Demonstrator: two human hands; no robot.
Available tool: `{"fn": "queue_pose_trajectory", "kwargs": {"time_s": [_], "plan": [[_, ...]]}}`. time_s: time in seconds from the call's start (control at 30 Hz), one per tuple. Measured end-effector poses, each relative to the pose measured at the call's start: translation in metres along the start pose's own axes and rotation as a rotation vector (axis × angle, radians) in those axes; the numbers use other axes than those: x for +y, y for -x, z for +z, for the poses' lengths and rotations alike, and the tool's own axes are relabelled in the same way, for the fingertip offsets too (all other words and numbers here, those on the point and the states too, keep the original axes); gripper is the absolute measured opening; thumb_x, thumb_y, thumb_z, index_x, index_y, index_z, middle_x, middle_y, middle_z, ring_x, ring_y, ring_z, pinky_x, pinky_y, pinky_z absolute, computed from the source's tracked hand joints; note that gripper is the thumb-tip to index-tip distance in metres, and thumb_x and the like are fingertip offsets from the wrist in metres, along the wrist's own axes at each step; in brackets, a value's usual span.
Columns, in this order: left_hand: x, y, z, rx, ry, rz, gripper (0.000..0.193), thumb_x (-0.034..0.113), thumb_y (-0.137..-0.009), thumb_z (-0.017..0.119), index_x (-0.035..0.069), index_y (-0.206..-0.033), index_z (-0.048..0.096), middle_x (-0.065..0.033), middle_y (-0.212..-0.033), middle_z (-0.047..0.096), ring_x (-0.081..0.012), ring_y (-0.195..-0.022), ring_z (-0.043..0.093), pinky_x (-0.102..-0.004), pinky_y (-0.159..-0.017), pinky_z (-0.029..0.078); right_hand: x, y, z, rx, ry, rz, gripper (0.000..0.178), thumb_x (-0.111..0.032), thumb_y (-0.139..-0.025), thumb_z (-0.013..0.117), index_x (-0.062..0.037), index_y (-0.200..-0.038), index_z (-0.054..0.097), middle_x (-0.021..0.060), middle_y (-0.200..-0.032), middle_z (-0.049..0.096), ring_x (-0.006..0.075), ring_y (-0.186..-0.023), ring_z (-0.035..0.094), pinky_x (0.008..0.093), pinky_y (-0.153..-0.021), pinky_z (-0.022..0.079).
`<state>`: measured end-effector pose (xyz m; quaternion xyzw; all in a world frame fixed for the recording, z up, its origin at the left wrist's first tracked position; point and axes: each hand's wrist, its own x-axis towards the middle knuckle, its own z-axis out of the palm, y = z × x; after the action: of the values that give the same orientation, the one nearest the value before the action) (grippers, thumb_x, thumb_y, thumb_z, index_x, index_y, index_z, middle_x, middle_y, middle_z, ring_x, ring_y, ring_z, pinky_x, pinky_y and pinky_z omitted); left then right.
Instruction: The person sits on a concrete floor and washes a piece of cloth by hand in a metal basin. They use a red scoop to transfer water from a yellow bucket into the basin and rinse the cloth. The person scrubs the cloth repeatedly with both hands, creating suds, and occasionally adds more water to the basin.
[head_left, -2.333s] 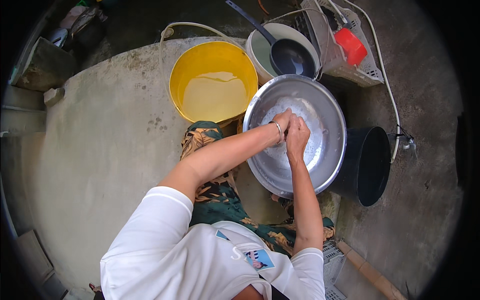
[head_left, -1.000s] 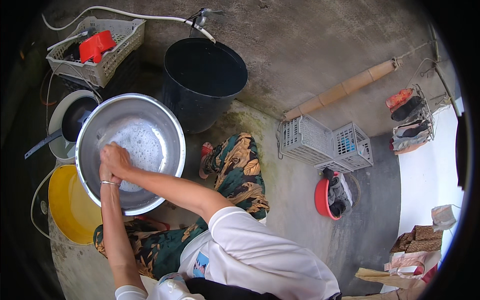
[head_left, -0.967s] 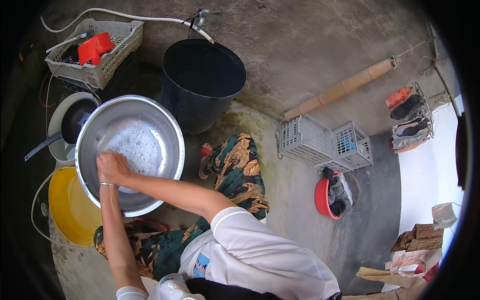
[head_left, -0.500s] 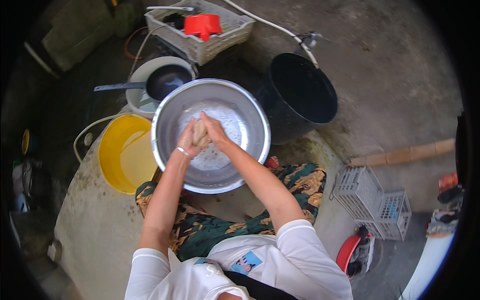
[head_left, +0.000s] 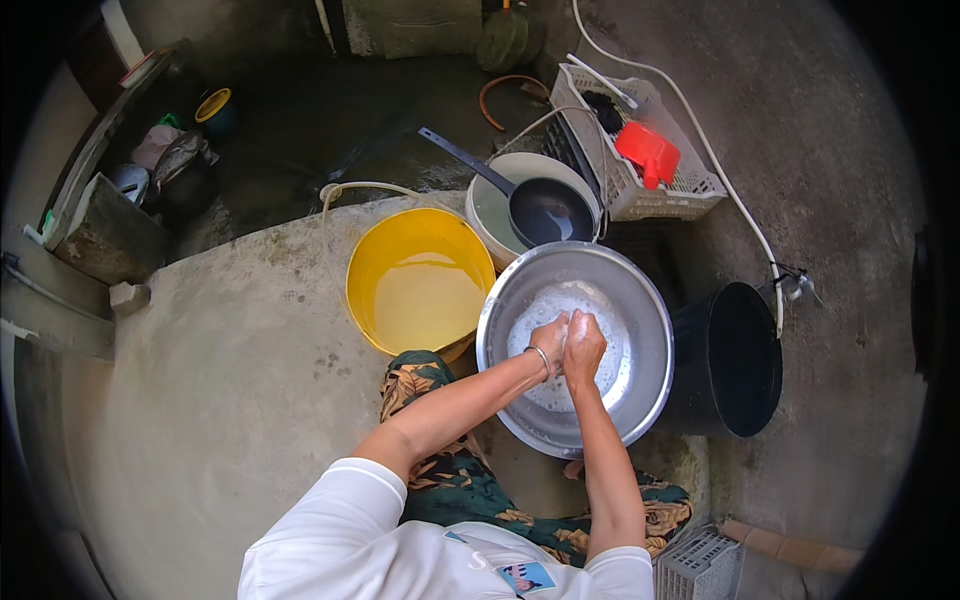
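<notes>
Over the shiny metal basin [head_left: 512,385], my left hand [head_left: 548,342] and my right hand [head_left: 585,350] are pressed together, fingers curled tight. A beige, soft-looking wad showed between them half a second ago; now the closed fingers hide nearly all of it. Sudsy, whitish liquid with bubbles [head_left: 565,300] covers the basin's bottom, just under my hands. The basin sits in front of my knees, next to a yellow bucket [head_left: 375,255] on its left that holds pale cloudy liquid.
Behind the basin, a dark long-handled pan [head_left: 552,212] rests across a white bucket [head_left: 490,222]. A black bucket [head_left: 745,360] stands at right. Farther back, a crate [head_left: 655,205] holds a red dipper [head_left: 650,152]. A white hose [head_left: 735,190] runs down the right side.
The view has swung left, so the basin and buckets now appear farther right and lower. My hands have closed tighter over the beige wad, which showed plainly before.
</notes>
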<state>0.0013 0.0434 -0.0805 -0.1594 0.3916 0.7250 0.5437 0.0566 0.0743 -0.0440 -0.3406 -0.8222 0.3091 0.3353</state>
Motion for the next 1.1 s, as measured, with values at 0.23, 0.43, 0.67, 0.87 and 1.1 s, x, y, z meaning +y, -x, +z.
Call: {"fn": "queue_pose_trajectory", "kwargs": {"time_s": [0.23, 0.43, 0.67, 0.87, 1.1], "plan": [[0.013, 0.015, 0.004, -0.263, 0.055, -0.19, 0.036, 0.04, -0.088, 0.045, 0.011, -0.069, 0.05, -0.0035, -0.058, 0.05, -0.0176, -0.052, 0.049, -0.0321, -0.048, 0.04, 0.012, -0.003, -0.007, -0.093, -0.253, 0.192, 0.029, -0.025, -0.088, 0.048, -0.0026, -0.069, 0.05, 0.0113, -0.061, 0.051, 0.0209, -0.052, 0.046, 0.0346, -0.051, 0.039], [0.023, 0.01, -0.002, -0.064, 0.08, 0.016, 0.04, 0.05, -0.086, 0.044, 0.013, -0.069, 0.047, -0.0007, -0.059, 0.048, -0.0138, -0.047, 0.046, -0.0285, -0.041, 0.034, -0.031, -0.009, -0.02, -0.373, -0.638, 0.717, 0.03, -0.028, -0.09, 0.044, -0.0023, -0.079, 0.053, 0.0045, -0.065, 0.051, 0.0149, -0.061, 0.05, 0.0289, -0.047, 0.041], [0.039, 0.053, 0.013, -0.217, -0.162, -0.309, 0.04, 0.057, -0.081, 0.047, 0.018, -0.082, 0.056, 0.0017, -0.063, 0.049, -0.0105, -0.069, 0.05, -0.0306, -0.07, 0.042, -0.008, -0.019, -0.015, -0.082, -0.475, 0.449, 0.024, -0.024, -0.09, 0.043, -0.0023, -0.083, 0.049, 0.0065, -0.075, 0.052, 0.0133, -0.065, 0.05, 0.0303, -0.061, 0.042], [0.028, 0.001, -0.016, -0.34, -0.115, -0.138, 0.026, 0.04, -0.079, 0.054, 0.018, -0.067, 0.053, 0.0014, -0.055, 0.044, -0.0115, -0.056, 0.045, -0.0274, -0.058, 0.039, -0.023, -0.009, -0.016, -0.056, 0.191, -0.208, 0.017, -0.019, -0.085, 0.048, -0.003, -0.083, 0.051, 0.0173, -0.077, 0.051, 0.0367, -0.068, 0.05, 0.0439, -0.063, 0.041], [0.013, 0.006, -0.009, -0.326, -0.123, -0.141, 0.024, 0.027, -0.082, 0.054, 0.013, -0.063, 0.05, 0.0006, -0.055, 0.047, -0.0131, -0.048, 0.046, -0.0276, -0.042, 0.036, -0.006, -0.013, -0.016, -0.056, -0.015, 0.091, 0.031, -0.02, -0.088, 0.046, 0.0001, -0.066, 0.05, 0.0188, -0.057, 0.051, 0.0349, -0.052, 0.051, 0.0414, -0.049, 0.039]]}}
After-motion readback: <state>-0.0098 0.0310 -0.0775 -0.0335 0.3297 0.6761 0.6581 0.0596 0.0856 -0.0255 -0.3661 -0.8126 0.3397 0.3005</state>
